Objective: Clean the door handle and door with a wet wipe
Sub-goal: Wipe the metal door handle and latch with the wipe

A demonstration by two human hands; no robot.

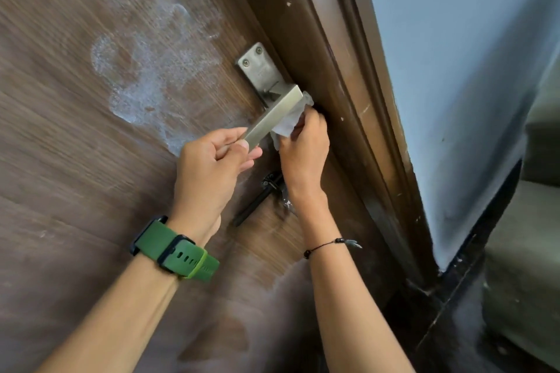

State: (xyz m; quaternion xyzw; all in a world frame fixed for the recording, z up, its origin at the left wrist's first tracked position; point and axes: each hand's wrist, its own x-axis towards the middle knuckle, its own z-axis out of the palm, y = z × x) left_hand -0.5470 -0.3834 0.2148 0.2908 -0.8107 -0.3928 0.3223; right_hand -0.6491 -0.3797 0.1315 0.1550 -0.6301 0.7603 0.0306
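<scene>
Handle: brushed-metal lever door handle (274, 114), flat bar, centre of frame, runs diagonally from pivot at upper right down to free end at lower left. Pale silver, matte sheen.
Backplate: metal backplate (263, 70) just above lever, two screws at its top; faint stamp on it, too small to read.
Wipe: white wet wipe (289, 120), crumpled, pressed vs. underside/right side of lever near pivot end; bit pokes out above bar.
R hand: right hand (304, 150) centre-right, fingers curled shut round wipe, bunching it vs. handle.
L hand: left hand (212, 160) centre, thumb + forefinger pinched on lever's free end; other fingers loosely curled, nothing else in them.
Wrists: green watch strap (175, 251) on L wrist, lower left; thin black cord bracelet (328, 244) on R wrist.
Door: dark wood-grain door (60, 130) fills left + centre. Whitish smeared residue patch (151, 48) upper left of handle, streak trailing down toward L hand; more faint pale marks lower down.
Latch: black latch (262, 195) below handle, partly behind R wrist.
Edges: door frame (342, 70), brown, runs diagonally just right of handle, small pale chips on it; R hand's knuckles close to it, tight room that side. Open door face to left of L hand.
Beyond: pale blue wall (454, 54) right of frame; dark skirting (472, 251) lower right.
Writing: none legible.
</scene>
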